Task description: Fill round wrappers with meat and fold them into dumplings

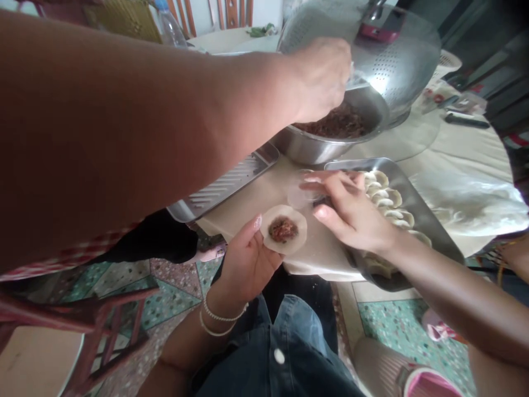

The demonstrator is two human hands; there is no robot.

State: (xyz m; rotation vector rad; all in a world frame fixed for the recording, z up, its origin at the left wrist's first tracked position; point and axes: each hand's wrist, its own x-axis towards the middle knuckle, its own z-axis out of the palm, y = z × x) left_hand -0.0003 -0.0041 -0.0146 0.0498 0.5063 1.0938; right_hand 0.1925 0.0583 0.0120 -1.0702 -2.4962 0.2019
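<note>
In the head view, the person's left hand (252, 264) holds a round dumpling wrapper (302, 231) between its thumb and fingers, with a mound of meat filling (283, 229) in the middle of the wrapper. The right hand (355, 215) is open, fingers loosely stretched over a small clear dish (294, 193) on the table; whether the fingertips touch it, I cannot tell. Just beyond that hand, a metal tray (440, 240) bears folded dumplings (390, 201) in a row, and a clear plastic bag (471, 204) lies to its right. A co-worker's hand (324, 77) reaches from the left over a steel bowl (316, 150) of dark filling (343, 121); its grip is unclear. A ridged metal tray (227, 184) lies under that forearm.
</note>
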